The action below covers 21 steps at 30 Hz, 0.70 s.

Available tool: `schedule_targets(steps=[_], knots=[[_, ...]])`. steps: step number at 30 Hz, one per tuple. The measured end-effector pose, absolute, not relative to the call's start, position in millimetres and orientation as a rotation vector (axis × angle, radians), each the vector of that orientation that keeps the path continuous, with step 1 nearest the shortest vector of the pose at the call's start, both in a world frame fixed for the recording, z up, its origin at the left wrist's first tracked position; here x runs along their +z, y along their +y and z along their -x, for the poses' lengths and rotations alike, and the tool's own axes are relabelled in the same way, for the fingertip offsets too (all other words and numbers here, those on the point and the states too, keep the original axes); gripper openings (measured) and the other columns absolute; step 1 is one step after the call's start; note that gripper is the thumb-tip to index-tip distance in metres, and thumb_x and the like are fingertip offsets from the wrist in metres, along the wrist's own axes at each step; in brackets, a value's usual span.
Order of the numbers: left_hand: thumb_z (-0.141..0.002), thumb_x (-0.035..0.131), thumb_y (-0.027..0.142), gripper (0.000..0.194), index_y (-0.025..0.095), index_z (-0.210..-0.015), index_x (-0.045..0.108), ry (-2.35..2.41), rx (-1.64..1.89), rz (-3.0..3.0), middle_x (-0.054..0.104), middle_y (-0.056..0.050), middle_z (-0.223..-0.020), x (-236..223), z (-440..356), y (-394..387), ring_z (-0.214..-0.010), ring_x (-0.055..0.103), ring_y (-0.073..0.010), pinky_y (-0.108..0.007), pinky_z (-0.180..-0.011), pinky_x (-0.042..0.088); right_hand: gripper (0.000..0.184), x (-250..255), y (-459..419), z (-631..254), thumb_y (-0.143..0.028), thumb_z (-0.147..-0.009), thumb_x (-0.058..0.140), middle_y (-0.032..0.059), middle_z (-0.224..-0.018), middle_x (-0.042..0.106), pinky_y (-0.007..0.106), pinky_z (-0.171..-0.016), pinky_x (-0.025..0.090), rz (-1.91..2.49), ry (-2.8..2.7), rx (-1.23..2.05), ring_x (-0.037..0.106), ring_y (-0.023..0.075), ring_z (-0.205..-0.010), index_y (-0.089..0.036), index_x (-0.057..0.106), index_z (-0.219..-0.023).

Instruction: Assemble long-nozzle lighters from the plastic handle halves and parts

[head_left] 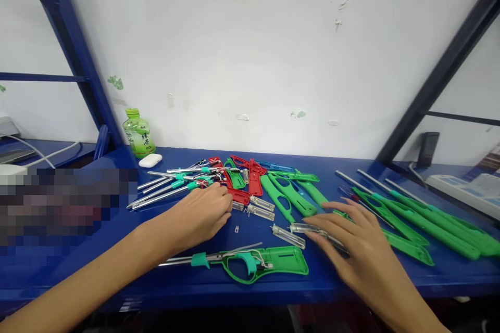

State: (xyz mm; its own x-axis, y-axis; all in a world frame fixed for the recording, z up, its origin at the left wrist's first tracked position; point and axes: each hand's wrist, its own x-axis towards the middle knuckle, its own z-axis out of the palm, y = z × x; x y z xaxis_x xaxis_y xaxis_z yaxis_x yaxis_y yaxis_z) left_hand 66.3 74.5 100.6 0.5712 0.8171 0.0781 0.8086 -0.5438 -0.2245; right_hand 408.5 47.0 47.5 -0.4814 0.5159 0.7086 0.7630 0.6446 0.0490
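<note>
My left hand (205, 213) is closed, with its fingertips curled down and hidden beside the clear plastic fuel tanks (261, 212) and a red handle half (239, 196). Between the thumb and forefinger of my right hand (353, 234) is a clear fuel tank (302, 227); my other fingers are loosely spread. Another clear tank (289, 237) lies just left of it. In front of both hands, an opened green lighter handle half (287, 260) holds a metal tube, a teal trigger (247, 261) and thin wires. A tiny clear part (236, 229) lies near my left hand.
Metal rods with teal parts (164, 187) are piled at the left. Green handle shells (283, 195) lie mid-table; long green lighters (433, 218) are on the right. A green bottle (138, 132) and white case (150, 160) stand near the wall. Blue posts flank the table.
</note>
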Motion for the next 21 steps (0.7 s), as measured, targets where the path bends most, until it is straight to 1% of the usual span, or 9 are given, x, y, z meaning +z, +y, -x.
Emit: schedule_targets(steps=[2,4,6,9,13,15,17,19,21], knots=[[-0.106,0.071,0.027,0.012,0.015,-0.107,0.071,-1.338,0.05,2.559,0.074,-0.003,-0.107,96,-65,76,-0.096,0.073,-0.0183,-0.039,-0.088,0.065,0.02,44,47,-409,-0.03,-0.11,0.065,-0.0022,-0.118,0.084,0.059,-0.117,0.038,1.007,-2.244,-0.484,0.069,0.0323,-0.126,-0.033,0.074,-0.128],[-0.105,0.071,0.027,0.012,0.015,-0.108,0.071,-1.335,0.046,2.539,0.073,-0.003,-0.108,92,-65,77,-0.098,0.073,-0.0192,-0.041,-0.09,0.065,0.022,41,49,-410,-0.028,-0.114,0.058,-0.0017,-0.119,0.084,0.06,-0.118,0.037,0.995,-2.276,-0.5,0.069,0.0319,-0.127,-0.032,0.073,-0.13],[-0.105,0.071,0.027,0.012,0.015,-0.107,0.071,-1.345,0.036,2.514,0.073,-0.004,-0.107,89,-66,79,-0.1,0.073,-0.02,-0.04,-0.088,0.065,0.024,39,53,-410,-0.028,-0.116,0.053,-0.0011,-0.116,0.084,0.059,-0.118,0.037,0.96,-2.287,-0.523,0.07,0.0304,-0.123,-0.03,0.072,-0.13],[-0.104,0.072,0.026,0.011,0.015,-0.104,0.07,-1.361,-0.017,2.484,0.072,-0.004,-0.106,87,-67,81,-0.101,0.072,-0.0204,-0.038,-0.084,0.064,0.022,40,58,-408,-0.028,-0.116,0.056,0.0008,-0.112,0.084,0.056,-0.117,0.04,0.91,-2.248,-0.557,0.072,0.0278,-0.114,-0.026,0.071,-0.132],[-0.102,0.073,0.022,0.01,0.015,-0.096,0.068,-1.363,-0.176,2.486,0.07,-0.001,-0.097,89,-64,81,-0.092,0.07,-0.0176,-0.034,-0.078,0.062,0.028,44,56,-405,-0.017,-0.112,0.061,0.0033,-0.113,0.08,0.052,-0.119,0.043,0.887,-2.144,-0.491,0.072,0.0224,-0.106,-0.025,0.069,-0.138],[-0.098,0.071,0.015,0.011,0.016,-0.089,0.066,-1.35,-0.297,2.512,0.069,0.0,-0.088,92,-62,78,-0.082,0.068,-0.0162,-0.03,-0.072,0.058,0.031,46,51,-400,-0.016,-0.112,0.06,0.0036,-0.115,0.078,0.044,-0.113,0.05,0.885,-2.097,-0.409,0.071,0.0199,-0.106,-0.026,0.07,-0.14],[-0.095,0.067,0.01,0.014,0.018,-0.085,0.067,-1.312,-0.448,2.553,0.069,0.002,-0.081,95,-61,72,-0.072,0.066,-0.0149,-0.028,-0.066,0.054,0.03,50,44,-391,-0.018,-0.113,0.06,0.0031,-0.118,0.077,0.034,-0.102,0.056,0.892,-2.059,-0.284,0.072,0.018,-0.109,-0.028,0.071,-0.139],[-0.099,0.062,0.012,0.016,0.021,-0.088,0.07,-1.248,-0.624,2.592,0.071,0.002,-0.08,97,-61,61,-0.069,0.067,-0.0137,-0.025,-0.064,0.053,0.028,53,36,-377,-0.019,-0.112,0.061,0.0019,-0.121,0.078,0.028,-0.094,0.059,0.879,-2.027,-0.136,0.074,0.0163,-0.111,-0.029,0.072,-0.136],[-0.108,0.056,0.021,0.019,0.025,-0.099,0.072,-1.173,-0.808,2.605,0.075,0.003,-0.089,97,-64,46,-0.074,0.071,-0.0119,-0.022,-0.067,0.055,0.027,55,30,-361,-0.018,-0.111,0.062,0.0,-0.121,0.081,0.026,-0.096,0.06,0.833,-1.995,-0.027,0.076,0.0155,-0.109,-0.029,0.072,-0.134]])
